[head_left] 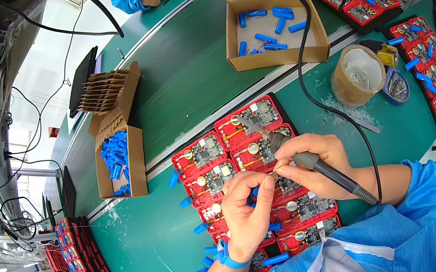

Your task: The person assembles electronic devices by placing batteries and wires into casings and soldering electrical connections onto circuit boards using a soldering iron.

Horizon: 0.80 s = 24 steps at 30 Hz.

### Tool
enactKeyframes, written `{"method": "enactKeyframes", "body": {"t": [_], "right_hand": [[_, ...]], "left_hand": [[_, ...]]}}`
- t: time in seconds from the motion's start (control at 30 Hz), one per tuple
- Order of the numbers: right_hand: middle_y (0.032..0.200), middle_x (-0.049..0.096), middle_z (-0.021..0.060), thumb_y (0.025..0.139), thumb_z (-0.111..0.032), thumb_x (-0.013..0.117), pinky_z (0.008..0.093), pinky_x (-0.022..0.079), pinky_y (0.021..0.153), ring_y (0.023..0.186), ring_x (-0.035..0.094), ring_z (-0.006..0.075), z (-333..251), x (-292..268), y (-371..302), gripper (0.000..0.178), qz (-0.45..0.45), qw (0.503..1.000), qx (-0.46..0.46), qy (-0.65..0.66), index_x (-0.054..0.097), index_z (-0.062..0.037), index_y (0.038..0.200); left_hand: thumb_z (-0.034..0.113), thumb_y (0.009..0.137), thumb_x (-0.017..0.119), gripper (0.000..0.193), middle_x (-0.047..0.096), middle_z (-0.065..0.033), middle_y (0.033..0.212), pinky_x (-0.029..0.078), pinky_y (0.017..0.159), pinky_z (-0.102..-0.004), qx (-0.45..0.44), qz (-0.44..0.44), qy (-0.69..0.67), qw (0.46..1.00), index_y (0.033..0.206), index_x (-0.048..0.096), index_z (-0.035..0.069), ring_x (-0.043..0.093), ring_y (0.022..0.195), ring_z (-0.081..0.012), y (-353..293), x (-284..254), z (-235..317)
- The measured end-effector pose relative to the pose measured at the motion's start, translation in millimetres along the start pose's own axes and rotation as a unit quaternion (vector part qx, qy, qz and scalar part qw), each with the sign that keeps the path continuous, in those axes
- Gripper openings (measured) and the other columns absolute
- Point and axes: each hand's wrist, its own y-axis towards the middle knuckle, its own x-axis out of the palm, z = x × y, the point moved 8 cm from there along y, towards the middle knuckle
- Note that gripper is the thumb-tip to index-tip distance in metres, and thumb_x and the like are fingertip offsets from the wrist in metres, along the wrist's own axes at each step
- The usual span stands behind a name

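Note:
Over a tray of red housings with circuit boards point(206, 153), my two hands meet fingertip to fingertip. My left hand point(244, 206), with a blue band at the wrist, is closed in a pinch on a thin wire point(275, 173). A blue cylindrical cell point(252, 195) shows partly behind its fingers; whether the wire joins it is hidden. My right hand point(329, 160) grips a soldering iron point(310, 161), its tip pointing up and left above the far housings. The right thumb and fingertip also close at the wire. Several blue cells hang along the tray's left side.
An open carton point(280, 57) with blue cells stands at the far side; another carton point(123, 188) sits left. Right of the tray are a tub point(355, 78) amid clear scraps, a small blue dish point(396, 86) and more red trays point(431, 71). The black iron cord point(304, 46) crosses the view.

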Motion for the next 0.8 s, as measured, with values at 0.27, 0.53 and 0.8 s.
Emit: {"method": "enactKeyframes", "body": {"t": [0.27,0.53,0.8], "right_hand": [[0.081,0.065,0.0098,0.076,0.005,0.067,0.0254,0.049,0.059,0.07,0.063,0.0143,-1.6,-1.1,-1.6,0.024,0.008,1.0,-0.021,-0.02,0.062,-0.0033,0.098],[0.075,0.067,0.0095,0.071,0.004,0.071,0.0273,0.052,0.054,0.064,0.066,0.0195,-28.8,-31.7,-7.0,0.023,0.044,0.978,-0.131,-0.156,0.064,-0.0044,0.092],[0.079,0.067,0.0099,0.072,-0.002,0.074,0.0247,0.052,0.062,0.07,0.067,0.0153,-11.9,-16.4,2.9,0.027,-0.047,0.998,-0.013,-0.046,0.063,-0.004,0.097]], "left_hand": [[0.008,0.082,0.066,0.005,0.059,-0.0032,0.073,0.036,0.074,-0.0286,-0.022,0.013,-0.048,0.999,0.08,0.063,0.004,0.051,0.07,-0.0137,-0.9,-2.1,-8.6],[0.0,0.083,0.06,0.005,0.055,-0.0026,0.075,0.036,0.062,-0.0225,-0.026,0.055,-0.135,0.989,0.078,0.06,-0.001,0.046,0.068,-0.0088,0.1,-13.1,-7.7],[0.005,0.08,0.066,0.004,0.06,-0.0009,0.07,0.034,0.074,-0.0288,-0.041,-0.029,-0.071,0.996,0.077,0.064,0.006,0.05,0.067,-0.0114,-4.9,3.0,-4.3]]}}
